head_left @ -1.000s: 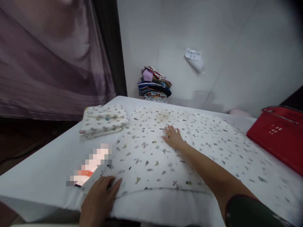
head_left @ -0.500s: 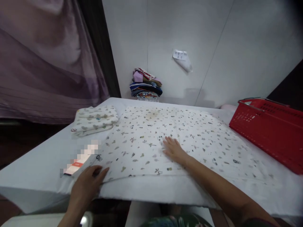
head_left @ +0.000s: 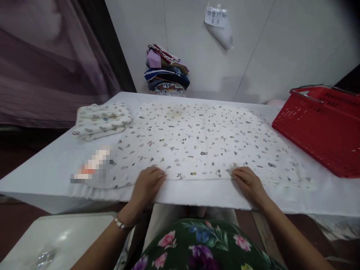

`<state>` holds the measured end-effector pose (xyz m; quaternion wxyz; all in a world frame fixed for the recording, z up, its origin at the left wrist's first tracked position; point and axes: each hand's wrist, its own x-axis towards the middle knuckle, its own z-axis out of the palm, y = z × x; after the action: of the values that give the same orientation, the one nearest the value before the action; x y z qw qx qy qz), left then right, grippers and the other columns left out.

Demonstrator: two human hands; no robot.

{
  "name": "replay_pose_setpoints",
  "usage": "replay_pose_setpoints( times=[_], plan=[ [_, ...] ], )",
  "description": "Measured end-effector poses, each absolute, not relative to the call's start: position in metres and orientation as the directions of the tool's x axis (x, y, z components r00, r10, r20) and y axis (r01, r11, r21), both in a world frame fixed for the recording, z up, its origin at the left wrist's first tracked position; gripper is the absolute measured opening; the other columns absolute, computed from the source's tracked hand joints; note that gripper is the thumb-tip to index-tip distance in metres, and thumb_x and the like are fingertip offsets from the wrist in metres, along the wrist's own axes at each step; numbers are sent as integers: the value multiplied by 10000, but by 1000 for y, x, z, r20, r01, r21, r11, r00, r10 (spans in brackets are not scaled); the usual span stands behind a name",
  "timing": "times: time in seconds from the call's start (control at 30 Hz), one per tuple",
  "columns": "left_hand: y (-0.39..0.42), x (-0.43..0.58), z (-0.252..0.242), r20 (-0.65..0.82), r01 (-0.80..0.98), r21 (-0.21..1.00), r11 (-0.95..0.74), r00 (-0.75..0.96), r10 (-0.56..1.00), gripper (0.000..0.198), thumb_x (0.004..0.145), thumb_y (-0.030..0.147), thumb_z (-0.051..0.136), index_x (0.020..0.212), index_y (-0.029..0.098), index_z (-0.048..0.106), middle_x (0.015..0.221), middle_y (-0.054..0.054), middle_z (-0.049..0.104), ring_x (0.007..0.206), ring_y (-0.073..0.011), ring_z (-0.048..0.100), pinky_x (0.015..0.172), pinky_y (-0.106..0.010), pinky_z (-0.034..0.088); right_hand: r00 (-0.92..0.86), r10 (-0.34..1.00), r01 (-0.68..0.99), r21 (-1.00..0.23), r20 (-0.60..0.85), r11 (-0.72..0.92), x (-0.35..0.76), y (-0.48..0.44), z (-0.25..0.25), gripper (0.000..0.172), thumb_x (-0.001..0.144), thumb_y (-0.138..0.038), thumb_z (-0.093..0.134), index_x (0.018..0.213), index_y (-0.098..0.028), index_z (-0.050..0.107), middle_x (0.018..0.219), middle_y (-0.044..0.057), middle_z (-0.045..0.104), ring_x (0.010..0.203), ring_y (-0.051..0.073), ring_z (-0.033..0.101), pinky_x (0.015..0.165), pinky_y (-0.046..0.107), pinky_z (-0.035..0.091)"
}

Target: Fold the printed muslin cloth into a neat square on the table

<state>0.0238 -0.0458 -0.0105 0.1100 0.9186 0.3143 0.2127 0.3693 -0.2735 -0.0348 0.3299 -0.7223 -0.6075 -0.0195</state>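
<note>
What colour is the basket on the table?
The basket is red; the head view shows it clearly.

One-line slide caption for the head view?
Left hand and right hand rest on the near edge of a printed cloth spread on a white table, red basket at right.

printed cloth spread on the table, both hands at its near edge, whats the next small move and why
Probably pinch the near hem and lift it toward the far edge. The printed cloth lies flat on the table, with the left hand and right hand both on its near edge, set apart; whether they grip it yet is unclear.
</note>
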Motion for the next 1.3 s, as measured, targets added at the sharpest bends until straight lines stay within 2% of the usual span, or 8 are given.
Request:
replay_pose_setpoints(
  times=[0.13, 0.27, 0.5, 0.67, 0.8, 1.0, 1.23, 1.3],
  plan=[
    [-72, 78, -12, 250, 335, 299, -894, 876, 412, 205, 893, 315, 486, 912, 199, 653, 943, -60, 636, 897, -193, 544, 780, -350, 402, 94, 929, 913, -402, 357, 63, 358, -253, -29, 241, 921, -313, 473, 987, -221, 685, 1009, 87, 638, 956, 216, 565, 846, 392, 474],
    [-76, 102, -14, 185, 266, 309, -913, 925, 333, 217, 899, 321, 486, 980, 206, 651, 972, -58, 614, 925, -199, 521, 777, -351, 392, 1, 961, 926, -364, 278, 105, 358, -242, -27, 259, 923, -333, 473, 1048, -238, 679, 1063, 94, 620, 993, 227, 542, 864, 410, 447],
    [-74, 106, -15, 180, 285, 373, -883, 911, 370, 330, 949, 309, 356, 957, 179, 659, 927, -57, 602, 870, -173, 509, 774, -328, 405, -18, 958, 932, -342, 287, 119, 359, -245, -26, 272, 937, -328, 447, 1046, -239, 680, 1062, 96, 614, 981, 226, 534, 851, 406, 431],
    [-77, 108, -16, 171, 337, 409, -848, 885, 434, 298, 940, 289, 379, 931, 181, 656, 925, -50, 601, 865, -166, 510, 774, -321, 411, 1, 945, 926, -358, 326, 122, 354, -245, -23, 270, 943, -293, 432, 977, -214, 687, 984, 95, 625, 918, 212, 536, 827, 386, 434],
    [-79, 109, -16, 174, 361, 355, -862, 881, 440, 285, 936, 281, 383, 929, 178, 649, 928, -52, 601, 867, -171, 509, 771, -325, 409, 37, 947, 922, -377, 318, 91, 353, -244, -25, 294, 949, -276, 405, 911, -205, 687, 940, 94, 632, 889, 210, 540, 842, 390, 422],
    [-78, 112, -16, 165, 394, 250, -884, 883, 440, 321, 940, 288, 335, 894, 171, 631, 920, -67, 620, 868, -194, 530, 792, -343, 419, 6, 954, 926, -363, 298, 108, 355, -244, -29, 234, 930, -300, 467, 1002, -213, 673, 989, 93, 619, 924, 208, 527, 802, 355, 400],
    [-67, 116, -23, 188, 424, 210, -881, 867, 462, 344, 905, 331, 317, 809, 193, 617, 868, -75, 638, 826, -222, 569, 780, -362, 438, 44, 957, 949, -312, 288, 51, 352, -240, -30, 246, 935, -220, 430, 913, -185, 672, 939, 74, 638, 876, 194, 522, 763, 333, 392],
    [-69, 119, -24, 213, 391, 205, -898, 877, 430, 341, 892, 382, 349, 853, 192, 630, 901, -83, 648, 850, -237, 577, 790, -373, 442, 43, 954, 945, -322, 298, 58, 350, -240, -30, 236, 935, -240, 445, 920, -180, 673, 952, 68, 642, 877, 189, 528, 776, 331, 396]
  ],
)
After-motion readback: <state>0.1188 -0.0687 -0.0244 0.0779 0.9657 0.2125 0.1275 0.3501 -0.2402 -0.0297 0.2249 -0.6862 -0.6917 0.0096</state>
